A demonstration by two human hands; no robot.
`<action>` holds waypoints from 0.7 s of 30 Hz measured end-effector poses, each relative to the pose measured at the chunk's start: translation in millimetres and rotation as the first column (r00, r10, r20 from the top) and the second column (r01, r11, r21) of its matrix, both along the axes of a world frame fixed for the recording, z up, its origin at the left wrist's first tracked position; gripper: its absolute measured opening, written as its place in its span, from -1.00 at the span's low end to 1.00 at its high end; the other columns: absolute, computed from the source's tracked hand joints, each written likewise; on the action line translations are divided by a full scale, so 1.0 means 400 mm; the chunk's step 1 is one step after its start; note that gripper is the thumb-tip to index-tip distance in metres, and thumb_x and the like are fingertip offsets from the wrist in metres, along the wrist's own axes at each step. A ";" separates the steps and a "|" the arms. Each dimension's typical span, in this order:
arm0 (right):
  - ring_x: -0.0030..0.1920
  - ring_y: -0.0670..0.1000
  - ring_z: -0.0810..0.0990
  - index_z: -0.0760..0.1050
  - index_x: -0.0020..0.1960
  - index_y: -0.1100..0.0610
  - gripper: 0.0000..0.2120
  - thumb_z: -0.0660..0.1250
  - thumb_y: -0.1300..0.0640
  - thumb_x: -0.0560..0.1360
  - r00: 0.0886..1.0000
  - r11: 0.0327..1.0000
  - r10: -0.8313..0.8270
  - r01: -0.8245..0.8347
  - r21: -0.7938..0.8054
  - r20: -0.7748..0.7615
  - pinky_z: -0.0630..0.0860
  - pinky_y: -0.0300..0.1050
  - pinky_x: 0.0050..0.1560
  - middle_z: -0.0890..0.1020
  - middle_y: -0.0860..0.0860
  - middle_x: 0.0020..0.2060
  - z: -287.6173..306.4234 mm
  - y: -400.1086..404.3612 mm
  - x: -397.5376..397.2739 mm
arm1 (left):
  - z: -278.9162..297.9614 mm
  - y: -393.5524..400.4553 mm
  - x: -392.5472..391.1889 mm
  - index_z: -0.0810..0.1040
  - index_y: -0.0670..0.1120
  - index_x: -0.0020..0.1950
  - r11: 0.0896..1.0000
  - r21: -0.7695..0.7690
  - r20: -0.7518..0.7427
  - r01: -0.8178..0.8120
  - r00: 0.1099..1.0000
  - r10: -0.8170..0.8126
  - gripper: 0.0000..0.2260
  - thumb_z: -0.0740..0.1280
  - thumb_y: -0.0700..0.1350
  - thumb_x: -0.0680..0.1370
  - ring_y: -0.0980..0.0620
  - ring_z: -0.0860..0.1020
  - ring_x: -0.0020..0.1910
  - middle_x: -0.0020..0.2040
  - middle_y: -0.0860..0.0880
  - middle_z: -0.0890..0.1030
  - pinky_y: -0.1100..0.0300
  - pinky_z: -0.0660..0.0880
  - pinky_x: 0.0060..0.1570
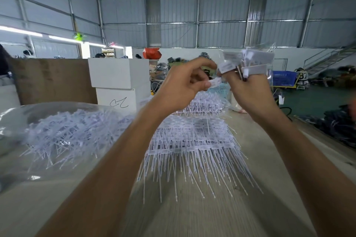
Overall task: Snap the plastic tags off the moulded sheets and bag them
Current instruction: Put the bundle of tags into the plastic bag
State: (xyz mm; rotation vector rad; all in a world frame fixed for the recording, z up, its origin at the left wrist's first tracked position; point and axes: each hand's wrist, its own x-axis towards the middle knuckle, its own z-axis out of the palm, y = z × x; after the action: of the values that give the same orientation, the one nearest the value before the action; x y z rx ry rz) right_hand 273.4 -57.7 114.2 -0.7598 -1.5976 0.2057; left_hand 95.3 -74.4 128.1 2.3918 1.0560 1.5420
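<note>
Both hands are raised above the table. My left hand (185, 84) pinches one white plastic tag (215, 82) between thumb and fingers. My right hand (248, 90) grips a bunch of white tags (248, 61), their flat heads sticking up above the fingers, blurred by motion. Below the hands, a stack of moulded tag sheets (194, 140) lies on the table with long thin tails pointing toward me. At the left, a clear plastic bag (23, 117) lies open with a heap of loose tags (71, 131) in it.
The wooden table (192, 217) runs forward under my arms. White boxes (119, 75) are stacked behind the bag, next to a brown board (52, 79). A blue crate (283, 78) and dark heaps of goods stand on the floor at the right.
</note>
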 end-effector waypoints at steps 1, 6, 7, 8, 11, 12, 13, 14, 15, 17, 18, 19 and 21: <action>-0.17 0.14 0.61 0.57 -0.04 0.05 -0.73 0.31 -0.15 0.59 0.999 0.999 0.034 -0.033 -0.032 0.011 0.56 0.24 -0.12 0.66 0.08 -0.20 0.002 -0.002 0.001 | 0.000 0.001 0.000 0.60 -0.01 0.19 1.000 0.012 0.014 0.011 1.000 -0.011 -0.69 0.46 -0.30 0.51 0.06 0.70 -0.15 -0.18 -0.01 0.70 0.04 0.65 0.04; 0.00 -0.20 0.60 0.55 0.18 -0.09 -0.83 0.39 0.03 0.59 0.953 0.978 0.202 -0.186 -0.091 0.226 0.55 -0.13 0.02 0.65 -0.24 -0.03 0.006 0.011 0.007 | -0.009 0.020 -0.010 0.61 -0.03 0.05 0.997 0.080 0.035 -0.019 0.999 0.016 -0.80 0.49 -0.25 0.49 0.21 0.69 -0.15 -0.16 0.04 0.72 0.24 0.64 -0.05; 0.00 -0.22 0.59 0.52 0.19 -0.10 -0.80 0.39 0.07 0.59 0.946 0.975 0.218 -0.202 -0.090 0.242 0.52 -0.23 0.00 0.63 -0.29 -0.03 0.006 0.013 0.009 | -0.011 0.024 -0.010 0.62 -0.07 0.05 0.994 0.101 0.014 -0.048 0.999 0.047 -0.82 0.50 -0.21 0.49 0.23 0.68 -0.13 -0.12 0.05 0.72 0.26 0.63 -0.04; -0.07 -0.27 0.58 0.50 0.16 -0.12 -0.80 0.38 0.11 0.60 0.941 0.970 0.239 -0.221 -0.098 0.239 0.49 -0.33 -0.07 0.62 -0.33 -0.09 0.005 0.012 0.009 | -0.013 0.029 -0.011 0.64 -0.09 0.06 0.987 0.129 -0.004 -0.093 0.996 0.095 -0.83 0.51 -0.16 0.49 0.25 0.67 -0.10 -0.08 0.07 0.72 0.24 0.63 -0.02; -0.29 -0.27 0.54 0.51 0.04 -0.08 -0.85 0.34 0.18 0.61 0.948 0.962 0.260 -0.240 -0.128 0.182 0.42 -0.44 -0.28 0.62 -0.19 -0.27 0.004 0.014 0.010 | -0.023 0.041 -0.014 0.67 -0.06 -0.03 0.961 0.177 -0.001 -0.212 0.977 0.215 -0.85 0.48 0.00 0.51 0.23 0.65 -0.13 -0.10 0.12 0.70 0.10 0.62 0.01; -0.33 -0.26 0.52 0.52 0.03 -0.05 -0.87 0.33 0.19 0.62 0.951 0.962 0.259 -0.239 -0.131 0.166 0.40 -0.44 -0.31 0.62 -0.12 -0.29 0.005 0.011 0.011 | -0.026 0.043 -0.015 0.67 -0.05 -0.05 0.955 0.181 -0.005 -0.235 0.971 0.240 -0.84 0.46 0.03 0.52 0.20 0.64 -0.13 -0.13 0.11 0.69 0.07 0.60 0.01; -0.36 -0.24 0.51 0.52 0.02 -0.02 -0.88 0.32 0.20 0.62 0.953 0.961 0.261 -0.243 -0.131 0.154 0.39 -0.44 -0.35 0.61 -0.07 -0.31 0.006 0.007 0.011 | -0.028 0.046 -0.016 0.66 -0.05 -0.06 0.946 0.186 -0.023 -0.264 0.962 0.273 -0.82 0.43 0.06 0.54 0.15 0.63 -0.12 -0.13 0.10 0.68 0.03 0.58 0.02; -0.38 -0.24 0.50 0.52 0.02 0.01 -0.90 0.32 0.21 0.62 0.953 0.957 0.273 -0.255 -0.138 0.132 0.38 -0.44 -0.38 0.60 -0.04 -0.32 0.007 0.004 0.011 | -0.030 0.048 -0.017 0.66 -0.05 -0.06 0.937 0.190 -0.045 -0.295 0.950 0.308 -0.80 0.40 0.07 0.56 0.10 0.62 -0.10 -0.13 0.09 0.67 -0.01 0.56 0.03; -0.41 -0.23 0.49 0.51 0.02 0.03 -0.90 0.31 0.22 0.62 0.953 0.952 0.285 -0.269 -0.145 0.107 0.37 -0.43 -0.41 0.60 -0.01 -0.32 0.008 0.001 0.010 | -0.030 0.050 -0.018 0.66 -0.05 -0.06 0.930 0.188 -0.059 -0.316 0.942 0.332 -0.79 0.37 0.07 0.58 0.06 0.60 -0.08 -0.12 0.07 0.66 -0.04 0.54 0.04; -0.46 -0.21 0.44 0.51 -0.01 0.06 -0.91 0.31 0.22 0.62 0.952 0.944 0.302 -0.291 -0.158 0.050 0.33 -0.40 -0.46 0.59 0.04 -0.32 0.009 -0.004 0.009 | -0.026 0.047 -0.014 0.64 -0.06 -0.07 0.936 0.151 -0.054 -0.319 0.943 0.330 -0.79 0.33 0.05 0.62 0.02 0.58 -0.10 -0.15 0.05 0.64 -0.04 0.53 0.04; -0.49 -0.19 0.41 0.52 -0.04 0.06 -0.90 0.31 0.21 0.62 0.951 0.938 0.308 -0.301 -0.171 0.016 0.31 -0.36 -0.49 0.60 0.05 -0.32 0.010 -0.005 0.008 | -0.025 0.046 -0.011 0.60 -0.05 -0.09 0.947 0.116 -0.037 -0.300 0.951 0.306 -0.80 0.31 0.03 0.63 0.04 0.58 -0.14 -0.19 0.08 0.62 0.00 0.53 -0.01; -0.51 -0.18 0.37 0.52 -0.06 0.05 -0.90 0.31 0.19 0.63 0.949 0.931 0.314 -0.311 -0.189 -0.014 0.28 -0.30 -0.51 0.60 0.06 -0.32 0.012 -0.005 0.007 | -0.025 0.044 -0.007 0.55 -0.01 -0.13 0.956 0.082 -0.015 -0.283 0.958 0.285 -0.80 0.29 0.02 0.65 0.10 0.56 -0.21 -0.26 0.11 0.60 0.06 0.51 -0.09; -0.53 -0.16 0.32 0.53 -0.07 0.05 -0.89 0.32 0.15 0.63 0.945 0.919 0.328 -0.322 -0.228 -0.014 0.24 -0.26 -0.54 0.60 0.09 -0.30 0.017 -0.007 0.008 | -0.022 0.036 0.000 0.45 0.06 -0.18 0.961 0.046 0.031 -0.271 0.962 0.270 -0.77 0.24 0.00 0.67 0.23 0.47 -0.36 -0.36 0.23 0.55 0.18 0.39 -0.28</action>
State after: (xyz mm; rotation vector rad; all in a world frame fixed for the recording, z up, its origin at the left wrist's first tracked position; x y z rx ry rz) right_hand 276.4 -60.7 121.1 -0.6664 -1.7371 0.6329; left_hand 95.4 -59.8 119.2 2.3308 1.4052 1.6934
